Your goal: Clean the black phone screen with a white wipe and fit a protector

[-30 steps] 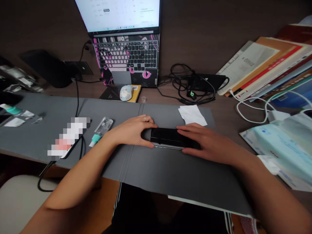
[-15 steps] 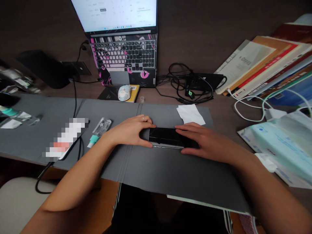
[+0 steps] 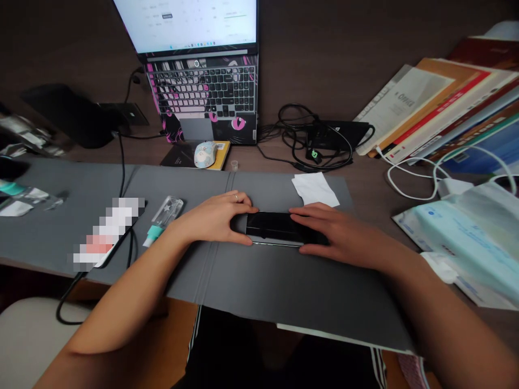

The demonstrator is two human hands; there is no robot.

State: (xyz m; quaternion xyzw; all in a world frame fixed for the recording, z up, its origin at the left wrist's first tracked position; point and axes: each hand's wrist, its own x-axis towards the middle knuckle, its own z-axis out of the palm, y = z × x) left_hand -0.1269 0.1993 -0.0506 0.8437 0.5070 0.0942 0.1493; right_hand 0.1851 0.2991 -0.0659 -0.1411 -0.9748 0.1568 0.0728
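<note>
A phone (image 3: 273,227) with a glossy black face lies flat and lengthwise on the grey desk mat (image 3: 259,281). Around its left end is my left hand (image 3: 219,219), thumb at the near edge and fingers at the far edge, with a ring on one finger. My right hand (image 3: 343,232) grips the right end the same way and covers part of it. Just beyond my right fingers lies a white tissue (image 3: 315,189). Left of my left wrist is a clear spray bottle (image 3: 167,212) with a teal collar.
An open laptop (image 3: 203,94) stands at the back, a mouse (image 3: 205,154) on a notebook before it. Black cables (image 3: 316,138) lie right of it. Leaning books (image 3: 430,108) and a pale blue pack (image 3: 466,232) are at right. A pixelated device (image 3: 109,232) with a cable lies left.
The view has shifted very slightly. Both hands keep the same hold on the phone, which stays in place on the mat.
</note>
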